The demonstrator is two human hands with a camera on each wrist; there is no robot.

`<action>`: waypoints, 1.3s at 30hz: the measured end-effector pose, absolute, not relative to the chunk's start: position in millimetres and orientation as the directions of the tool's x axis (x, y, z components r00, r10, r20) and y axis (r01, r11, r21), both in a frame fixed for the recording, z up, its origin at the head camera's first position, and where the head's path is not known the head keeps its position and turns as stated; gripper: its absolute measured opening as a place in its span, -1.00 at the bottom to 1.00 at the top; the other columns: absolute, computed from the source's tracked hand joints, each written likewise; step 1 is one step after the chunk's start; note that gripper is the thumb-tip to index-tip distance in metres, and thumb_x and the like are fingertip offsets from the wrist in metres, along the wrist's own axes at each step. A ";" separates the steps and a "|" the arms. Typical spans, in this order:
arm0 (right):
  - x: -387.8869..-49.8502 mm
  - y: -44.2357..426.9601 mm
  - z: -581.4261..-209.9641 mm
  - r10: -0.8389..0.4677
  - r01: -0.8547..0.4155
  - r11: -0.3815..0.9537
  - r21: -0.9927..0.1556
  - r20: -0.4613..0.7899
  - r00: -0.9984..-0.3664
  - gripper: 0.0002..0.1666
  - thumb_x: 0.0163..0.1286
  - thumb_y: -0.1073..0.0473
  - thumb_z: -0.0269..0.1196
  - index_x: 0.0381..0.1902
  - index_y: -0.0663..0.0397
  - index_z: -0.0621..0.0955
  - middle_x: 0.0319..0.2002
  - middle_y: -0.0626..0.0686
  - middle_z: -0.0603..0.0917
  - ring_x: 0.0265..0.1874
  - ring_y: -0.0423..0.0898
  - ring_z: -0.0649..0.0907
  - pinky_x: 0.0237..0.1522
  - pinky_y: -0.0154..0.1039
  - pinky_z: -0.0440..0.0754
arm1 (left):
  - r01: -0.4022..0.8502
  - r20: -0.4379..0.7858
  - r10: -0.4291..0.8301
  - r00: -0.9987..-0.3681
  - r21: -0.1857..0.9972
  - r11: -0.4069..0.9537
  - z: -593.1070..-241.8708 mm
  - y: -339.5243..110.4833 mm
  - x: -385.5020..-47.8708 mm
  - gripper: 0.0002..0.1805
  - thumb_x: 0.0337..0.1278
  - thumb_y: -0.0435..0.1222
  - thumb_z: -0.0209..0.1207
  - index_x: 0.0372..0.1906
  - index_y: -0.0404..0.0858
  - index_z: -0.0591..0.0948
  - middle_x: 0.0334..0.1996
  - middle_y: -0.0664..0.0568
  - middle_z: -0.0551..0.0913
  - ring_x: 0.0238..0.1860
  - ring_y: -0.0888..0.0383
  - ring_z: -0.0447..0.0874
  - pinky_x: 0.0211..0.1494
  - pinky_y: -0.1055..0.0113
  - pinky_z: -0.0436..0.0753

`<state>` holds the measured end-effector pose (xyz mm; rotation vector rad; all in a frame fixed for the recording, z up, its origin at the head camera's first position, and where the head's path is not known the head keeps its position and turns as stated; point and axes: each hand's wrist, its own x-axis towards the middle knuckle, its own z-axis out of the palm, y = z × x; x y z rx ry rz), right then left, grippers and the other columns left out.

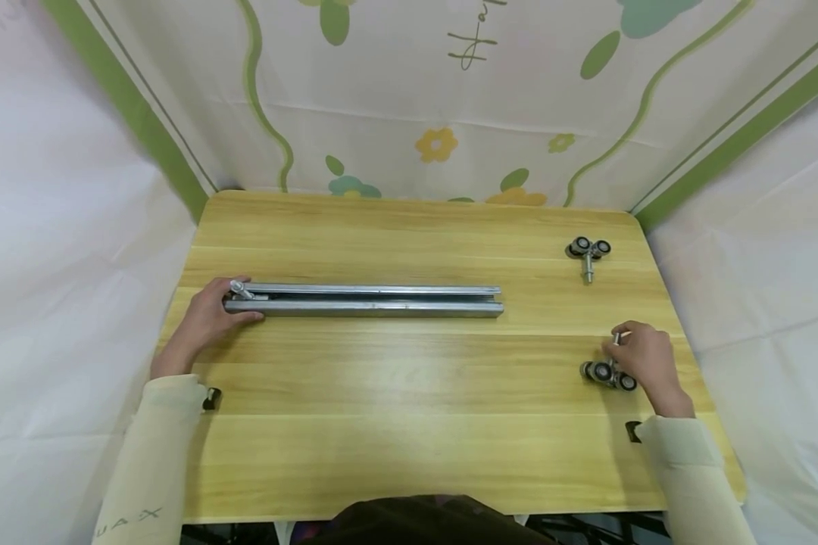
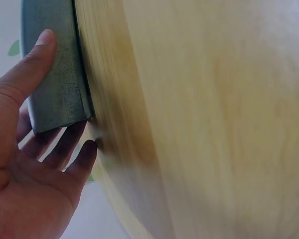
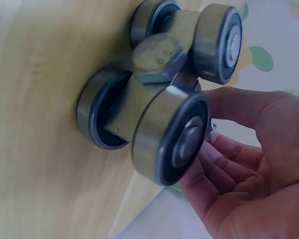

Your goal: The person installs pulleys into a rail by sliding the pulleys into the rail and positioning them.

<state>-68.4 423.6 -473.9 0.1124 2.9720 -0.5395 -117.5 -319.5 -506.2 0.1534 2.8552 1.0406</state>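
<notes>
A metal channel rail (image 1: 382,308) lies lengthwise on the table, its slot facing up. My left hand (image 1: 207,314) grips its left end; in the left wrist view the thumb presses one side of the rail (image 2: 60,84) and the fingers reach behind it. A bolt (image 1: 241,289) sticks up from the slot beside that hand. At the right, my right hand (image 1: 647,362) pinches the bolt of a roller trolley (image 1: 603,372). Up close, the trolley (image 3: 172,134) shows several wheels and a hex bolt head, and its bolt shank is mostly hidden by the fingers.
Another roller trolley (image 1: 588,250) lies at the table's back right, its bolt pointing toward the near side. The wooden table (image 1: 382,424) ends at a printed cloth wall (image 1: 395,91) behind, with white cloth on both sides.
</notes>
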 end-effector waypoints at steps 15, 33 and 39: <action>-79.2 416.5 -467.4 0.037 -0.032 0.939 -0.342 0.193 -0.981 -0.66 0.26 0.27 0.53 -0.16 0.43 0.67 -0.40 0.40 0.75 -0.59 0.21 0.74 -0.57 0.04 0.63 | 0.066 -0.053 0.130 -0.990 0.641 0.765 -507.4 -318.5 -114.7 -0.17 0.06 -0.29 0.59 0.39 -0.51 0.48 0.28 -0.57 0.48 0.33 -0.53 0.39 0.43 -0.44 0.32; -71.1 415.5 -461.6 -0.030 -0.100 0.949 -0.298 0.232 -0.972 -0.74 0.18 0.31 0.57 -0.40 0.27 0.65 -0.59 0.27 0.72 -0.81 -0.14 0.49 -0.68 -0.19 0.42 | 0.060 -0.064 0.131 -0.989 0.641 0.765 -505.6 -320.2 -117.3 -0.19 0.08 -0.27 0.58 0.39 -0.49 0.48 0.26 -0.56 0.48 0.32 -0.52 0.41 0.41 -0.45 0.34; -66.4 412.5 -463.1 -0.061 -0.134 0.949 -0.286 0.248 -0.967 -0.80 0.19 0.38 0.55 -0.37 0.34 0.69 -0.60 0.24 0.71 -0.83 -0.19 0.43 -0.75 -0.28 0.33 | 0.059 -0.070 0.135 -0.988 0.643 0.763 -506.8 -320.0 -116.2 -0.19 0.09 -0.27 0.58 0.39 -0.49 0.48 0.27 -0.56 0.48 0.33 -0.53 0.39 0.42 -0.45 0.32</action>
